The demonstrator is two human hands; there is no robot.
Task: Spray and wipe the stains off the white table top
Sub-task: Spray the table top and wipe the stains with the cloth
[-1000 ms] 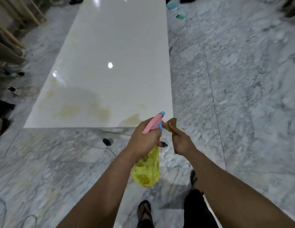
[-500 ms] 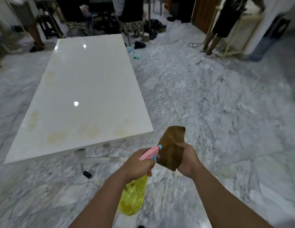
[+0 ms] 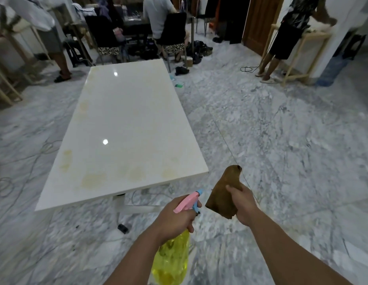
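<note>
**Stains untouched, bottle and cloth in hand**

None of the work looks started: yellowish stains point(image 3: 93, 179) lie along the near edge and left side of the white surface point(image 3: 125, 120), which shows no spray wetting that I can make out. All the spraying and wiping appears left to do.

The left hand point(image 3: 174, 218) has its fingers point(image 3: 189, 226) wrapped around the neck of a spray bottle point(image 3: 171, 260). Its clear yellow body seems partly filled, though the level is hard to judge. The surface lies beyond and left of these fingers, apart from them.

The right hand point(image 3: 243, 206) pinches a brown cloth point(image 3: 225, 193) just beside the nozzle.
</note>
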